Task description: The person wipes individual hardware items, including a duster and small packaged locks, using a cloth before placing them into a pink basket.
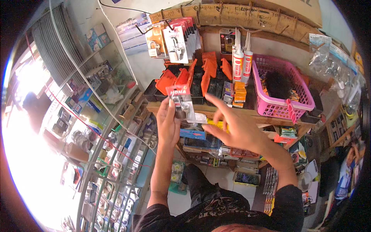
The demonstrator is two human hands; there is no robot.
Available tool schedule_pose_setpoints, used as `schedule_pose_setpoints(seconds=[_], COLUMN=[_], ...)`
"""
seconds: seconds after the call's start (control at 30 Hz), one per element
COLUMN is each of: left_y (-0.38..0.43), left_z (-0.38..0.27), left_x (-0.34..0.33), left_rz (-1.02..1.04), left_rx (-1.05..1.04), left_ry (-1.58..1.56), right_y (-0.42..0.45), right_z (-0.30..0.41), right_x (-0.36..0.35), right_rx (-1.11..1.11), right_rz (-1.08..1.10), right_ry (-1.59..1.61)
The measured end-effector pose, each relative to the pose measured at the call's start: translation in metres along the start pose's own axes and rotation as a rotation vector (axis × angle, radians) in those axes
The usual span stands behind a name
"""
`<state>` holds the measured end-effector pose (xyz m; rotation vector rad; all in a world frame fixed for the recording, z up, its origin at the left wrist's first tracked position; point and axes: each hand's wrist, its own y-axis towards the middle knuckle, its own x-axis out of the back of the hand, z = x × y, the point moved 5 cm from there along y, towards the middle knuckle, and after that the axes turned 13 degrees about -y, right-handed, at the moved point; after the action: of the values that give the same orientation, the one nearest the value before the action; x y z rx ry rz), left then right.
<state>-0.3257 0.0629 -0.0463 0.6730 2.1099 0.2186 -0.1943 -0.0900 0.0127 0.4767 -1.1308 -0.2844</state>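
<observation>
My left hand [168, 121] grips a carded padlock pack [182, 105] by its left edge, upright, in front of the shelf. The pack has a red header bearing writing and a clear blister over a dark padlock. Just right of it, my right hand [232, 127] hovers with fingers spread, slightly blurred, holding nothing. Behind the pack stand black plastic bins [198, 87] with orange lids [166, 82] tilted up. More carded padlocks [175, 43] hang from a hook above these bins.
Silicone sealant tubes [238, 65] stand behind small orange boxes [240, 92]. A pink plastic basket [261, 105] sits at the right of the wooden shelf [249, 113]. On the left runs a glass display case [95, 162] with packed goods. A white cable [87, 82] hangs across the left side.
</observation>
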Motion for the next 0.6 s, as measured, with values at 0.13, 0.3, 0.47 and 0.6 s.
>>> schedule_pose_setpoints(seconds=[0.13,0.3,0.47,0.6], left_y=[0.024,0.05,0.086,0.112], left_z=[-0.02,-0.068,-0.102,-0.116], left_x=[-0.033,-0.068,-0.088,-0.095], left_rz=[0.062,0.132,0.163,0.139], left_rx=[-0.056,-0.3,-0.373,-0.372], left_ry=[-0.063,0.185,0.448,0.6], right_y=[0.053,0.102,0.138,0.16], right_z=[0.001,0.019,0.033,0.024], right_x=[-0.012,-0.001,0.016,0.013], right_rx=[0.109,0.241,0.28,0.251], right_rz=[-0.167,-0.354,-0.421,-0.442], right_ry=[0.129,0.303,0.484,0.612])
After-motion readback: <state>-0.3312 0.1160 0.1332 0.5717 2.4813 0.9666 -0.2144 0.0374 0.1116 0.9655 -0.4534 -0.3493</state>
